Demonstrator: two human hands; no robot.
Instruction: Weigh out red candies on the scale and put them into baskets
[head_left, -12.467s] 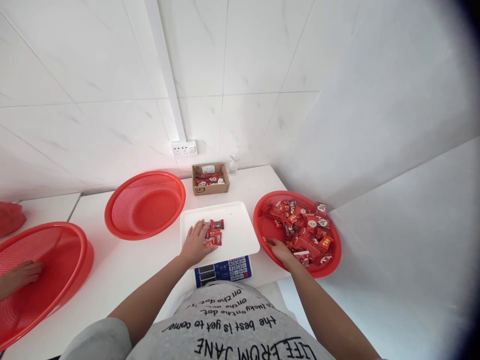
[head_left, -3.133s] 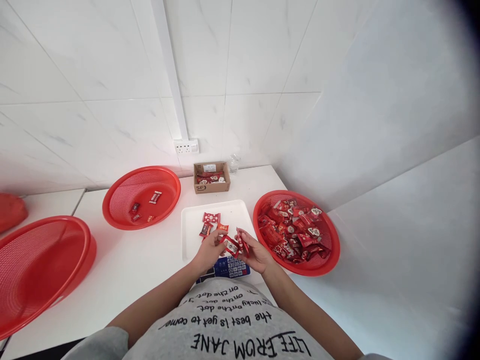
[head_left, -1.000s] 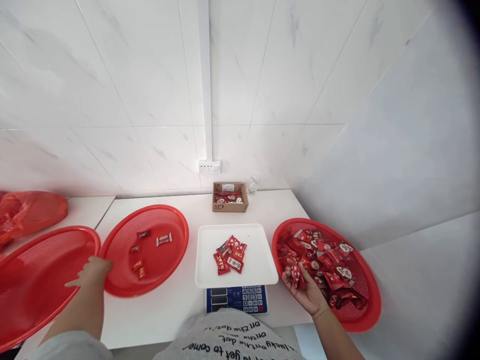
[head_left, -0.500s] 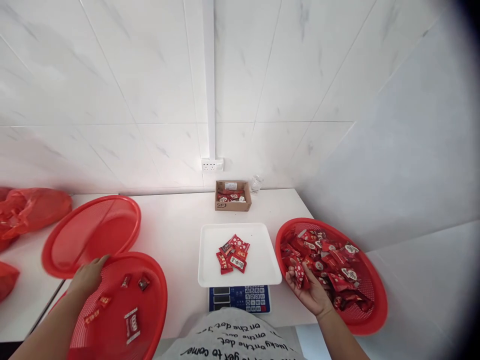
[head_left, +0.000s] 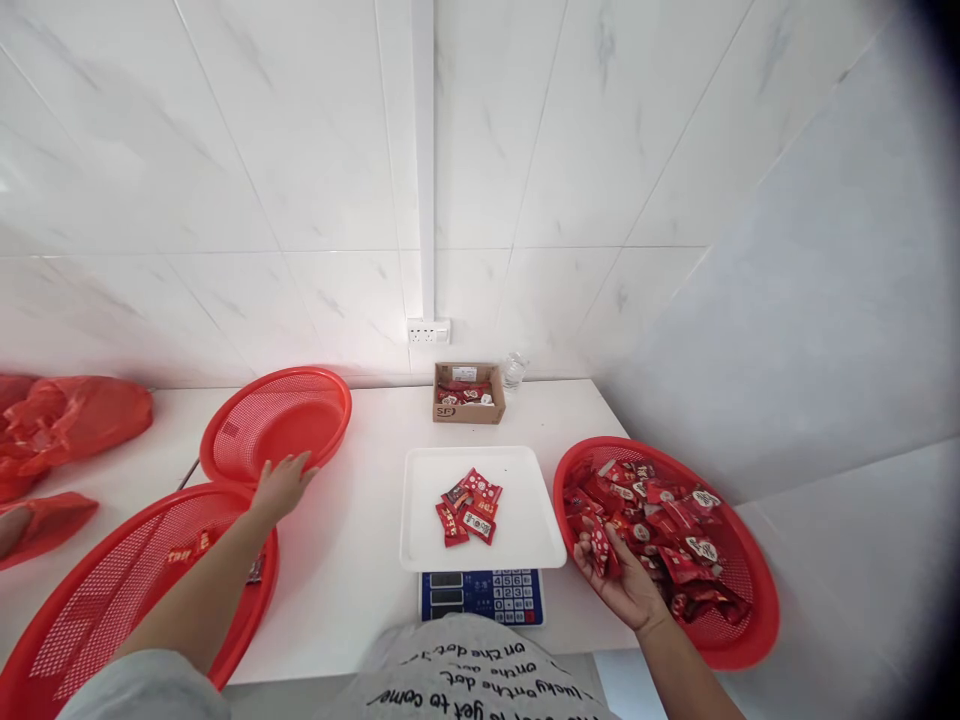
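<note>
My left hand (head_left: 285, 487) is at the front rim of the far red basket (head_left: 341, 435), its fingers over the edge. That forearm crosses above the near red basket (head_left: 67, 610), hiding part of the few small packets (head_left: 180, 552) inside. In my right hand (head_left: 626, 590), palm up, are red candy packets with white dots (head_left: 602, 550). This hand is at the left edge of the right red basket (head_left: 765, 610), which is heaped with red packets (head_left: 679, 520). Several red packets (head_left: 471, 507) lie on the white tray (head_left: 487, 558) of a blue scale (head_left: 480, 597).
Behind the tray stands a small cardboard box (head_left: 469, 412) of red packets, beside a clear crumpled plastic piece (head_left: 514, 370). Red plastic bags (head_left: 90, 415) lie at the far left. What looks like another person's hand (head_left: 11, 530) shows at the left edge.
My left hand has moved right and away from me. The far basket has shifted right, while the near one now sits further left. My right hand is almost unmoved.
</note>
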